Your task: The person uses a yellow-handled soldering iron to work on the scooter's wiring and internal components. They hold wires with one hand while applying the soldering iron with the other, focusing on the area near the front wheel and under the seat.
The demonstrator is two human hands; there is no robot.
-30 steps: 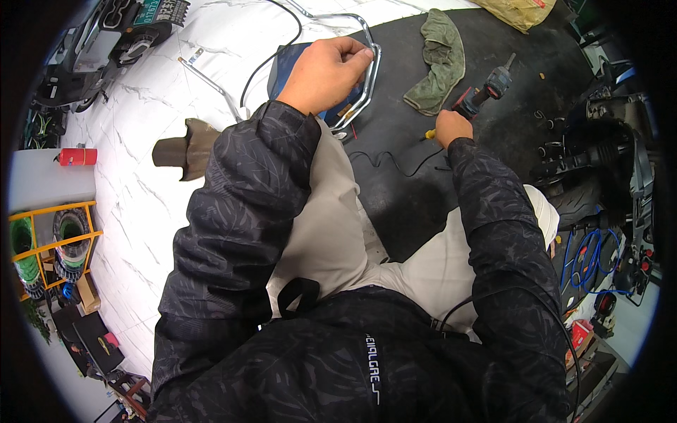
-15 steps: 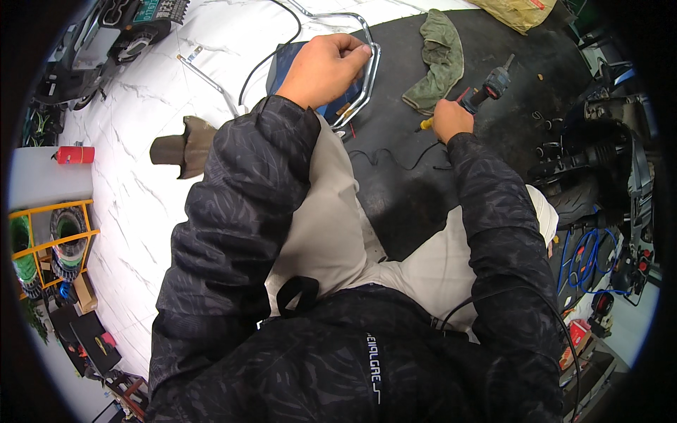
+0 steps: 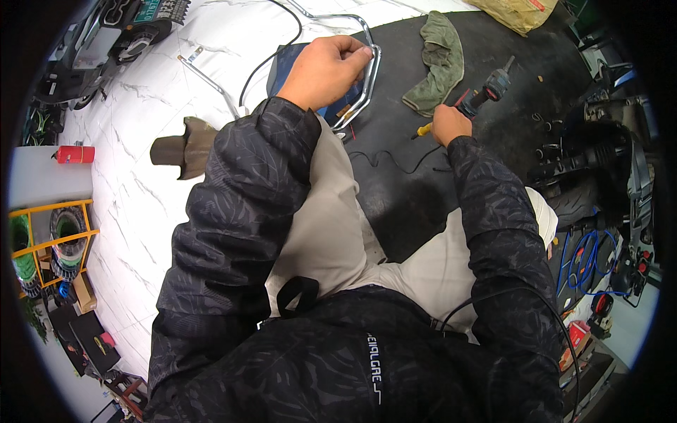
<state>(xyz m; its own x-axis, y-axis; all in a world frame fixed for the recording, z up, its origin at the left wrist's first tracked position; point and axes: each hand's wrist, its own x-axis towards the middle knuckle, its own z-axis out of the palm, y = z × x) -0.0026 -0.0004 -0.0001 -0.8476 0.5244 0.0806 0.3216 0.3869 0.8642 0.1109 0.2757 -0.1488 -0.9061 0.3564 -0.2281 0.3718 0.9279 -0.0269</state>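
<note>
My left hand (image 3: 326, 72) is closed round the side of a bent chrome tube frame (image 3: 369, 83), thumb and fingers pinching the bar near its bend. Behind that hand a dark blue panel (image 3: 281, 68) partly shows. Further right, my right hand (image 3: 451, 125) grips the rear of a dark power tool (image 3: 496, 84) whose grey tip points away from me. A red part sticks up beside the fingers, and a yellow piece (image 3: 424, 130) pokes out at the hand's left. Whether the yellow piece belongs to the tool I cannot tell.
A crumpled green cloth (image 3: 441, 60) lies on the black mat (image 3: 402, 204), where a thin black cable (image 3: 391, 161) curls. To the left are a brown plastic cover (image 3: 185, 148), another metal tube (image 3: 208, 79) and a scooter (image 3: 106, 49). A dark vehicle (image 3: 599, 151) stands right.
My right hand and the power tool have shifted slightly down, toward me. My left hand and the chrome frame look almost unchanged.
</note>
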